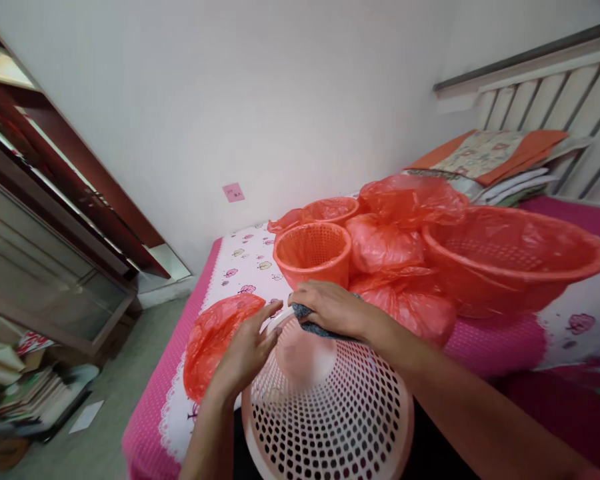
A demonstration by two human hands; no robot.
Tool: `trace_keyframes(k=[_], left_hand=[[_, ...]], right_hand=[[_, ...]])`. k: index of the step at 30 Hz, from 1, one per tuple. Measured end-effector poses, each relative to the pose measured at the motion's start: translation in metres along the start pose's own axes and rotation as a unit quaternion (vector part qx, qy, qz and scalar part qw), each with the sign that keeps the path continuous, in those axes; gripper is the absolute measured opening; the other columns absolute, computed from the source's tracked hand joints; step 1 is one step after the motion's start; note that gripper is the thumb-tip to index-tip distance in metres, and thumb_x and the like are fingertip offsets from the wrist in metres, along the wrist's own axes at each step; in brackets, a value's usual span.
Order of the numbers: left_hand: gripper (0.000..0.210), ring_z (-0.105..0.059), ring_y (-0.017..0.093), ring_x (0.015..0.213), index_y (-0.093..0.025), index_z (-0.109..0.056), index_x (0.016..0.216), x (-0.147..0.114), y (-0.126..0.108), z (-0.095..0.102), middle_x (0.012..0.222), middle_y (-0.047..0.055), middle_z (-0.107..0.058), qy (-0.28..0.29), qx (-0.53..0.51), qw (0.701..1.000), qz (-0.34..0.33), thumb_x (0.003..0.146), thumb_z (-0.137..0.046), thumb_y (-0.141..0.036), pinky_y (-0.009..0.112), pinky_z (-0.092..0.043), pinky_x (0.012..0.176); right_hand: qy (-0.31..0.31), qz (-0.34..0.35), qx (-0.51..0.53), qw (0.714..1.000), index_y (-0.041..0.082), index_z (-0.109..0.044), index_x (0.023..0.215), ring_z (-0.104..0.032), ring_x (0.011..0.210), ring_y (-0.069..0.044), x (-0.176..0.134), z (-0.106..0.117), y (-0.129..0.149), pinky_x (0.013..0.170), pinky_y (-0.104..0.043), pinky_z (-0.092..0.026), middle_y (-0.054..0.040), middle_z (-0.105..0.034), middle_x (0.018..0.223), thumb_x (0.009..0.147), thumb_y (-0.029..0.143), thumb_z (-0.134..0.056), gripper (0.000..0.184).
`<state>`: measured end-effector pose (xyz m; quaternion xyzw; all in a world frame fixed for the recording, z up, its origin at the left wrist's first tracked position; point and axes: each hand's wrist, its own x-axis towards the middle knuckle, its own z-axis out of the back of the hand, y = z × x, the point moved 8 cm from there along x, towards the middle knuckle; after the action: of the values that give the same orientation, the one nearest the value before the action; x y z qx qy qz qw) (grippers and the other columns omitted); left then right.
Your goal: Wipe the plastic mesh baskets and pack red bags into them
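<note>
"Fingers first: how do they stand?"

"On the right hand (337, 308) they are bent over a dark grey cloth (325, 331). On the left hand (243, 350) they are spread, with the thumb well apart."

"Where is the pale pink basket (325, 417)?"

"Just below both hands, its narrower part by the fingers and its long axis running down toward the near side. I cannot be sure whether its mouth or its base faces up."

"Which hand is nearer?"

"Neither by much. The right one reaches across to the far edge with the cloth; the left stands astride that edge, though I cannot tell whether its fingertips touch."

"And around them, biggest first?"

"The bed (155, 417) carries a large red basket (520, 297), off to the right. Bulging red bags (387, 247) sit between that and a small orange basket (313, 275), which stands just beyond the right hand. A crumpled red bag (223, 327) lies just beside the left hand."

"What stands in the way?"

"Beyond, the small orange basket and the bags; over the far edge, the right hand and the cloth."
</note>
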<state>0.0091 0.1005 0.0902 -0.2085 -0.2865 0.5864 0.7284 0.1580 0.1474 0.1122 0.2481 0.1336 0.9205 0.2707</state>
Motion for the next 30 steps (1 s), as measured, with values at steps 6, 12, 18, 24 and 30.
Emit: trace_keyframes(k=[6,12,18,24,30], left_hand=[[0.044,-0.067,0.029,0.124,-0.025,-0.071,0.133,0.019,-0.003,-0.019,0.135,0.008,-0.073,0.039,-0.035,0.997,-0.051,0.094,-0.052,-0.020,0.047,-0.047,0.112],[0.039,-0.071,0.030,0.110,-0.025,-0.072,0.130,0.015,0.004,-0.021,0.125,0.010,-0.076,0.003,-0.006,1.000,-0.009,0.096,-0.052,-0.025,0.044,-0.054,0.097],[0.043,-0.067,0.031,0.124,-0.025,-0.068,0.137,0.017,0.010,-0.019,0.135,0.010,-0.072,-0.007,-0.007,1.000,-0.003,0.096,-0.054,-0.029,0.047,-0.050,0.108],[0.045,-0.061,0.031,0.134,-0.024,-0.066,0.139,0.014,0.019,-0.016,0.144,0.011,-0.067,-0.018,0.005,1.000,0.025,0.098,-0.054,-0.037,0.052,-0.043,0.116],[0.045,-0.059,0.030,0.137,-0.026,-0.064,0.141,0.011,0.019,-0.019,0.145,0.008,-0.066,-0.022,-0.003,0.999,0.031,0.099,-0.054,-0.036,0.050,-0.040,0.119]], right_hand=[[0.019,-0.007,-0.043,0.999,0.021,-0.063,0.090,-0.062,0.089,-0.022,0.014,-0.014,-0.010,0.073,-0.031,-0.041,-0.0051,-0.068,0.096,0.088,0.018,-0.072,0.009],[-0.003,-0.024,-0.051,0.998,0.020,-0.061,0.090,-0.062,0.092,-0.022,0.009,-0.018,-0.015,0.075,-0.031,-0.040,-0.0057,-0.068,0.099,0.089,0.017,-0.073,0.012],[-0.012,-0.046,-0.029,0.998,0.019,-0.061,0.093,-0.063,0.093,-0.023,-0.002,-0.014,-0.031,0.078,-0.031,-0.043,-0.0061,-0.068,0.099,0.090,0.023,-0.075,0.015],[-0.073,-0.103,0.000,0.992,0.020,-0.060,0.100,-0.064,0.094,-0.023,-0.027,-0.013,-0.057,0.081,-0.033,-0.046,-0.0057,-0.066,0.099,0.091,0.027,-0.075,0.019],[-0.120,-0.141,0.031,0.982,0.022,-0.057,0.095,-0.063,0.090,-0.021,-0.052,-0.008,-0.062,0.081,-0.033,-0.047,-0.0041,-0.065,0.097,0.090,0.023,-0.072,0.016]])
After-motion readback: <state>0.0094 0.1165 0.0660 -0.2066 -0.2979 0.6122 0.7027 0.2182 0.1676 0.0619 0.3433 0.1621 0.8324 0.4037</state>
